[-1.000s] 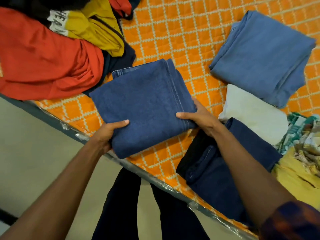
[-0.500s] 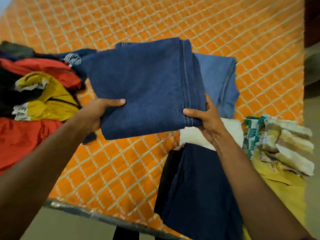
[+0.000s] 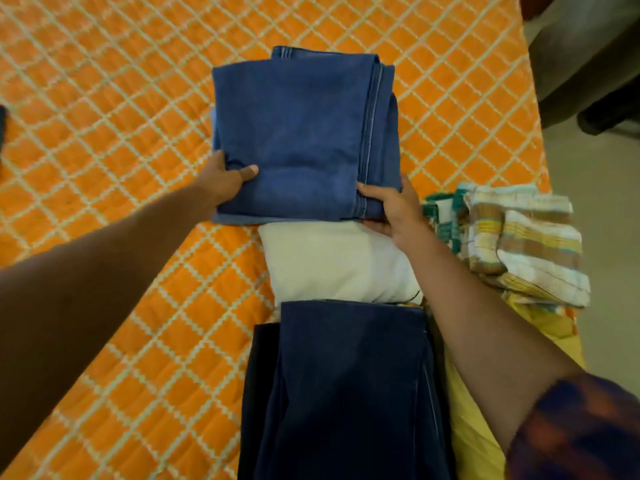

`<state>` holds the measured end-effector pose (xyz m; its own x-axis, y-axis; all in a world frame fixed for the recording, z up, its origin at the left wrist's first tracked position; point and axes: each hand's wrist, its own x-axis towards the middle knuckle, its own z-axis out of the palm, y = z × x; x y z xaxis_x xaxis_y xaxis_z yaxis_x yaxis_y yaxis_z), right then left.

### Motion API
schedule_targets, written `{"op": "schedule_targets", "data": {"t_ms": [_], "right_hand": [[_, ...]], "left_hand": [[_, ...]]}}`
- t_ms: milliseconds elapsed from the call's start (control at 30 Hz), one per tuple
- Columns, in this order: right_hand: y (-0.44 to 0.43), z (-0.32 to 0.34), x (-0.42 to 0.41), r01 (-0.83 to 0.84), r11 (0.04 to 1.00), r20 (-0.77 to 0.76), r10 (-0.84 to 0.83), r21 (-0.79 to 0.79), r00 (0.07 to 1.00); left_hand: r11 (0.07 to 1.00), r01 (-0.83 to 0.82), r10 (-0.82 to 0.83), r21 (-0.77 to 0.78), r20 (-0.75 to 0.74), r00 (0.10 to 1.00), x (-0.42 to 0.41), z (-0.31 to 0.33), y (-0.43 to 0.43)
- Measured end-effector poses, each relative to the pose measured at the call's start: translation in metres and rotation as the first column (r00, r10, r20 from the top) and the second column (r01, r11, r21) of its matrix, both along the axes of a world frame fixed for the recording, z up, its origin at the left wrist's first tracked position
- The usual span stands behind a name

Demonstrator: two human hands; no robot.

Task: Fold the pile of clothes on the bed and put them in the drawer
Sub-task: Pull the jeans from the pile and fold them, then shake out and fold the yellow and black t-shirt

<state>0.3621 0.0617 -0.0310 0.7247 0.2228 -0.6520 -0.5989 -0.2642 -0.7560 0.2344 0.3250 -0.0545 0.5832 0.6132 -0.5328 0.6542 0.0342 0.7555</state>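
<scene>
The left hand (image 3: 225,178) is gripping the 8 o'clock edge of the folded mid-blue denim jeans (image 3: 301,133), with the thumb on top and the fingers hidden beneath. The right hand (image 3: 391,209) is pinching their 5 o'clock corner likewise. The jeans are lying over a paler blue folded garment (image 3: 239,220) on the orange quilted bed cover with white diamonds (image 3: 121,133). At their 6 o'clock a white folded cloth (image 3: 332,261) is touching them, then dark navy folded trousers (image 3: 346,393). At 4 o'clock, striped folded towels (image 3: 519,244) are resting.

Home bedroom: orange diamond-quilted bed (image 3: 104,98) w/ folded clothes (image 3: 301,133) in stacks along right side; plain beige floor (image 3: 606,237) beyond, at right.
</scene>
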Motion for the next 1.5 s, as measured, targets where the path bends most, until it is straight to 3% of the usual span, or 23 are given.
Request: {"op": "schedule_targets", "data": {"t_ms": [300,433,533,567,633,667,733,767,800,900,1000,1067,1200,1267,1367,1500], "right_hand": [[0.002,0.014,0.009,-0.038,0.995,-0.003,0.038,-0.088,0.999],[0.005,0.025,0.001,0.042,0.975,0.251,0.015,-0.219,0.968],[0.019,0.036,-0.029,0.119,0.829,0.546,0.245,-0.547,0.801],[0.029,0.042,-0.042,0.152,0.785,0.626,0.345,-0.601,0.699],[0.057,0.049,-0.073,0.129,0.790,0.739,0.484,-0.600,0.469],[0.083,0.053,-0.092,0.018,0.812,0.750,0.531,-0.584,0.395],[0.130,0.056,-0.131,-0.321,0.798,0.691,0.602,-0.509,0.401],[0.151,0.057,-0.154,-0.493,0.715,0.611,0.690,-0.496,0.387],[0.173,0.058,-0.179,-0.633,0.586,0.523,0.792,-0.507,0.314],[0.231,0.046,-0.263,-0.823,0.204,0.380,0.925,-0.531,-0.015],[0.278,0.032,-0.343,-0.865,0.048,0.363,0.918,-0.499,-0.158],[0.307,0.023,-0.386,-0.864,0.049,0.405,0.895,-0.501,-0.184],[0.348,0.005,-0.440,-0.823,0.165,0.450,0.885,-0.544,-0.121],[0.362,0.002,-0.445,-0.745,0.203,0.451,0.881,-0.635,-0.144],[0.388,0.001,-0.449,-0.608,0.224,0.460,0.847,-0.762,-0.265],[0.427,0.002,-0.451,-0.629,0.201,0.478,0.822,-0.751,-0.309]], "left_hand": [[0.998,0.025,-0.023,0.051,-0.037,0.999,-0.010,0.025,-0.006],[0.993,0.108,-0.107,0.056,-0.013,0.994,-0.059,0.045,0.010],[0.968,0.165,-0.164,0.187,-0.024,0.986,-0.128,0.057,0.041],[0.951,0.173,-0.163,0.255,-0.062,0.985,-0.155,0.062,0.054],[0.914,0.170,-0.118,0.369,-0.159,0.980,-0.217,0.071,0.080],[0.894,0.157,-0.078,0.421,-0.198,0.977,-0.257,0.078,0.094],[0.845,0.148,-0.014,0.514,-0.255,0.967,-0.325,0.084,0.110],[0.823,0.151,0.003,0.547,-0.270,0.963,-0.355,0.083,0.117],[0.810,0.147,0.021,0.567,-0.278,0.960,-0.385,0.084,0.122],[0.791,0.215,0.041,0.573,-0.401,0.915,-0.464,0.088,0.134],[0.819,0.208,0.123,0.535,-0.518,0.847,-0.524,0.085,0.142],[0.863,0.170,0.145,0.476,-0.556,0.819,-0.551,0.077,0.150],[0.927,0.125,0.071,0.352,-0.495,0.866,-0.582,0.057,0.169],[0.925,0.124,0.058,0.359,-0.455,0.888,-0.580,0.051,0.176],[0.837,0.062,0.133,0.544,-0.311,0.941,-0.573,0.047,0.191],[0.673,-0.006,0.206,0.740,-0.179,0.962,-0.561,0.051,0.221]]}}
